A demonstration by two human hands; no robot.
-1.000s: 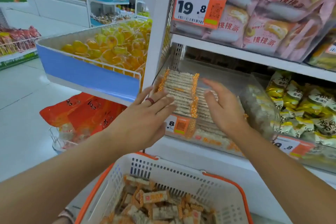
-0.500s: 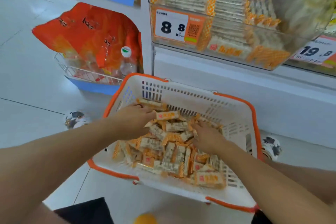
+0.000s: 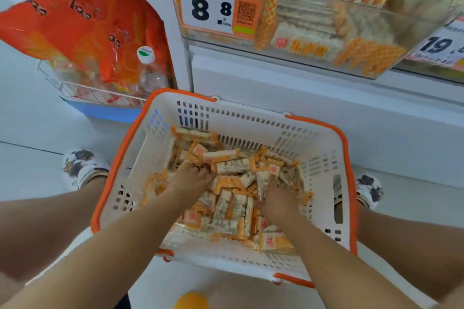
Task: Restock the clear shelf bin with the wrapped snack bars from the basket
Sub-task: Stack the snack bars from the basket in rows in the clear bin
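Note:
A white basket with an orange rim (image 3: 251,118) sits low in front of me, holding a loose pile of wrapped snack bars (image 3: 233,165) in white and orange wrappers. My left hand (image 3: 190,179) is dug into the left middle of the pile, fingers curled down around bars. My right hand (image 3: 275,199) is in the right middle, pinching an upright bar. The clear shelf bin (image 3: 313,40) is above and behind the basket, with rows of the same bars stacked inside.
An 8.8 price tag (image 3: 208,7) hangs on the bin's front left. Orange bags (image 3: 82,20) and a bottle (image 3: 150,70) fill a wire rack at left. The white shelf base (image 3: 301,98) stands behind the basket. Patterned slippers (image 3: 82,165) flank the basket on the floor.
A second ago both hands were up at the stacked bars in the shelf bin. They dropped into the basket and now grip bars deeper in the pile; my view tilted down.

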